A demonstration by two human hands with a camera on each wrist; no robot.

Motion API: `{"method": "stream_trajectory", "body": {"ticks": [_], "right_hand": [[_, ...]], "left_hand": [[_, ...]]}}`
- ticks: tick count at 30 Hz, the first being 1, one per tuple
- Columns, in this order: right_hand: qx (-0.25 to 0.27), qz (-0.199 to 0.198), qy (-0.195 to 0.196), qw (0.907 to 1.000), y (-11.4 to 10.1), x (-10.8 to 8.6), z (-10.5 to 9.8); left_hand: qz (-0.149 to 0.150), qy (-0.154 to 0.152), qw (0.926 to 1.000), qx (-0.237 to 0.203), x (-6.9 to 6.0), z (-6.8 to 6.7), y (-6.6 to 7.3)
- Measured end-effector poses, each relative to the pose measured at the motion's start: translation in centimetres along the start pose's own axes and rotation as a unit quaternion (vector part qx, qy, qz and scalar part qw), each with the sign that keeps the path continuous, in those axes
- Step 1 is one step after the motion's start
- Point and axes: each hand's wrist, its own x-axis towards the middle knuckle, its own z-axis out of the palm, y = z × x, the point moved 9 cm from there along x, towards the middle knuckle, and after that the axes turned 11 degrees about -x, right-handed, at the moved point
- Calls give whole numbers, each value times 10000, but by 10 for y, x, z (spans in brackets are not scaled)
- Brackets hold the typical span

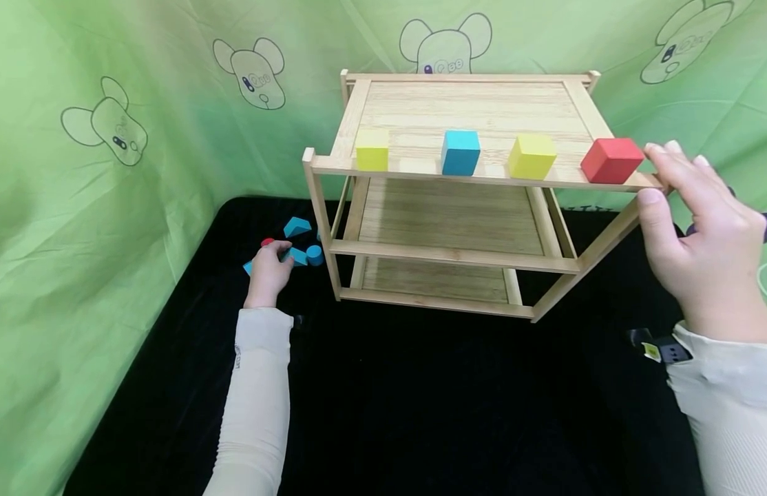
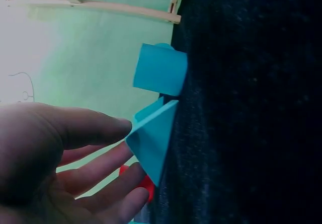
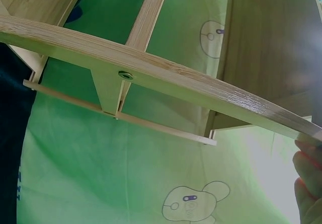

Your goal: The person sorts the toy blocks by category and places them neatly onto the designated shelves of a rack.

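Observation:
My left hand [image 1: 270,272] is low at the left, beside a blue triangular block [image 2: 153,138] on the black cloth. The thumb tip is at the block's corner, with loosely extended fingers [image 2: 108,171] behind it; firm contact cannot be made out. A blue cylinder [image 1: 314,255] stands right beside that block, and a red block [image 1: 267,242] shows behind the fingers. At the upper right my right hand [image 1: 708,231] grips the top front corner of the wooden shelf [image 1: 458,256], thumb in front and fingers over the top. Near its fingertips sits a red cube [image 1: 611,161].
Along the shelf's top front edge stand a yellow cube [image 1: 372,150], a blue cube [image 1: 460,153] and another yellow cube [image 1: 532,156]. Another blue block [image 1: 297,226] lies farther back on the black cloth [image 1: 421,399]. Green curtains [image 1: 173,41] hang behind and left.

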Motion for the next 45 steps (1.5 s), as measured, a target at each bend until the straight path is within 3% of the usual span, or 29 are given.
{"method": "stream_trajectory", "body": {"ticks": [8, 16, 29, 45], "right_hand": [[23, 5, -2, 10000, 0, 0, 0], [58, 30, 71, 10000, -1, 0, -1], [5, 21, 43, 10000, 0, 0, 0], [48, 28, 66, 10000, 0, 0, 0]], "left_hand": [[-56, -76, 10000, -13, 1, 2, -6], [92, -162, 9997, -154, 1, 3, -6], [353, -407, 9985, 66, 1, 1, -7], [533, -485, 9972, 216, 2, -4, -8]]}}
